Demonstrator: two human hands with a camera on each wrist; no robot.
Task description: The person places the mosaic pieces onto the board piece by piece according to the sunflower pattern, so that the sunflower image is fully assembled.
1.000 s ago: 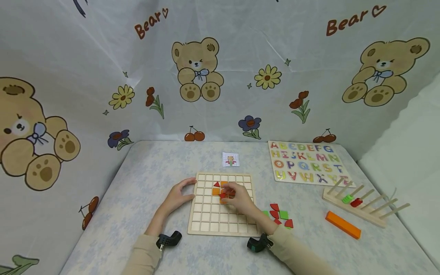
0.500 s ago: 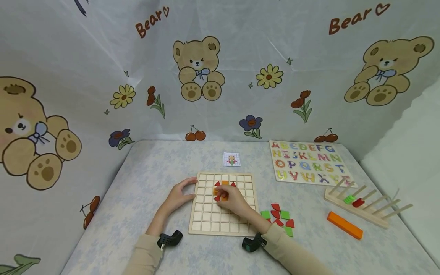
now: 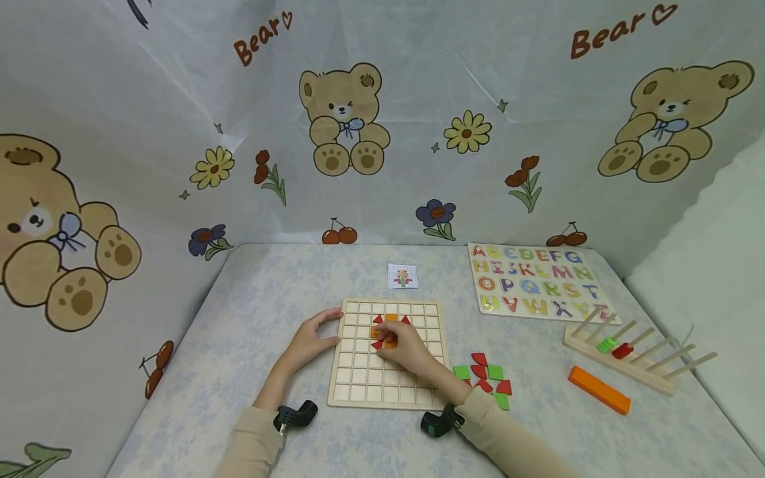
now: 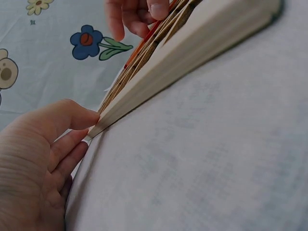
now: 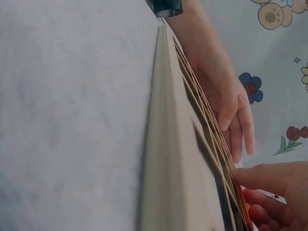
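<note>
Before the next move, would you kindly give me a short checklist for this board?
1. Left hand touching the left edge of the wooden grid board: ok.
2. Pattern card uncovered: ok, beyond the board.
3. Loose red pieces and green pieces sorted by colour: not ok, mixed.
4. Right hand holding a piece: cannot tell, fingers block the view.
5. Orange pieces all seated: cannot tell, partly covered.

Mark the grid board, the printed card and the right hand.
Grid board (image 3: 358, 376): head view, a bare cell toward its near left corner.
Printed card (image 3: 403, 276): head view, middle of its printed face.
Right hand (image 3: 408, 346): head view, back of the hand.
</note>
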